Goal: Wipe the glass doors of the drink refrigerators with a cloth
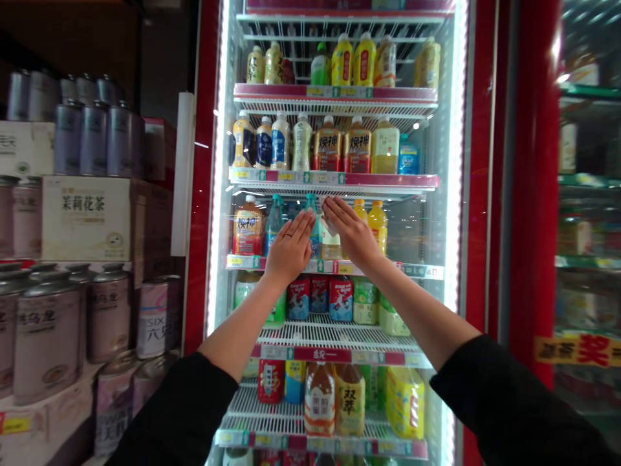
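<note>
Both of my arms, in black sleeves, reach up to the closed glass door (412, 220) of a lit drinks fridge. My left hand (292, 244) lies flat at the glass, fingers stretched and close together, a ring on one of them. To its right, my right hand (356, 233) leans inward with its fingers extended. Under those fingers shows a pale, crumpled piece that looks like a tissue (330, 223), pressed toward the glass. Behind the hands, teal-capped bottles (275, 217) and a pale-labelled bottle (330, 246) are partly covered.
Fridge shelves hold rows of bottles (328, 145) and cans (341, 301). A white vertical handle (182, 175) runs along the left side. Further left are stacked cans (48, 336) and a carton (87, 217). Another fridge (587, 246) stands at right beyond a red frame (531, 194).
</note>
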Tool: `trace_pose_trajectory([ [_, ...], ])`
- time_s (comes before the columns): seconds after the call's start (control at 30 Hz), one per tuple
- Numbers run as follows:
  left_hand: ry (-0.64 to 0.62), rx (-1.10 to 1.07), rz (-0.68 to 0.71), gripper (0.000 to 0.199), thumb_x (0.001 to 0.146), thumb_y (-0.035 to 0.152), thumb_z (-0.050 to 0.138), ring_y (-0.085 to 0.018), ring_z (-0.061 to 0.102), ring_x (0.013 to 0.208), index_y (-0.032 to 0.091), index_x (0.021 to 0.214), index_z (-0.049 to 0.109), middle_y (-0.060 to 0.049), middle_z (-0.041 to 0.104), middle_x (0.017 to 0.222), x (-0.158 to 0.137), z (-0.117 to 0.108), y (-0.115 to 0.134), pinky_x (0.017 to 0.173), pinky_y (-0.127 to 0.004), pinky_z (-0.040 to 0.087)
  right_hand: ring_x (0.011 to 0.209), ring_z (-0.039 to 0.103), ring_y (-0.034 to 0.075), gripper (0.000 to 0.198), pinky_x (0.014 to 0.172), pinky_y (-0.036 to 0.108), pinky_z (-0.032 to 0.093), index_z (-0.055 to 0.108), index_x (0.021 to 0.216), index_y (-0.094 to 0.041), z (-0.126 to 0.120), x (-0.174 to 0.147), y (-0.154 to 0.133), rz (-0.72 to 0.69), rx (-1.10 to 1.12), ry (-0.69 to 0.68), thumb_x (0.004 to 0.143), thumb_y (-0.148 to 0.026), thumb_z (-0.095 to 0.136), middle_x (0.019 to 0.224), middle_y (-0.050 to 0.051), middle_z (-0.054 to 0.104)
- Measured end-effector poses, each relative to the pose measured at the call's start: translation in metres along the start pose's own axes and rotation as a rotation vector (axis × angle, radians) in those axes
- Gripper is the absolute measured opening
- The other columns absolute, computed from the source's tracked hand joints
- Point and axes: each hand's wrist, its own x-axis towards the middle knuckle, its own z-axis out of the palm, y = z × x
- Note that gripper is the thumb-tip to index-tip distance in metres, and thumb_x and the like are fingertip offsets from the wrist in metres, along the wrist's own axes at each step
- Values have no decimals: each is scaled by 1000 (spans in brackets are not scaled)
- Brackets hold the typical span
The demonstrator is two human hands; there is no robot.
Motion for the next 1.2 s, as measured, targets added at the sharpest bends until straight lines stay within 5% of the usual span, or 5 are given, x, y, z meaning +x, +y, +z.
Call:
trace_pose_trajectory([
  [0.17,9,-2,0,85,113,20,36,-23,28,172,24,175,-22,-4,23,186,-1,1,1,142,-46,31,165,45,25,70,139,52,44,47,169,-35,-25,-27,34,15,-11,11,108,-2,44,171,-3,55],
  [0.37,7,3,-7,86,111,18,37,-24,29,172,23,176,-19,-5,22,186,-2,2,2,142,-47,32,165,45,29,67,138,55,45,53,167,-30,1,29,27,199,-1,216,107,-2,41,169,2,58],
  [0.63,-14,26,-13,80,113,20,36,-22,27,173,19,178,-10,-6,26,185,-1,0,3,142,-46,32,164,47,24,66,138,53,45,55,165,-33,-10,-4,13,-50,121,-26,106,-4,47,167,-1,60],
  [0.93,36,-30,-6,84,111,18,39,-23,28,172,22,178,-13,-6,24,185,-3,3,2,142,-48,31,166,43,26,67,140,52,42,57,165,-29,-2,37,17,208,43,131,105,-1,43,170,0,58],
  [1.2,-13,-29,30,79,112,20,38,-22,29,172,18,180,-3,-7,28,185,-3,-5,-3,142,-45,31,165,45,23,67,139,51,44,55,164,-33,-12,-2,5,24,94,-36,106,-2,46,169,-3,58],
])
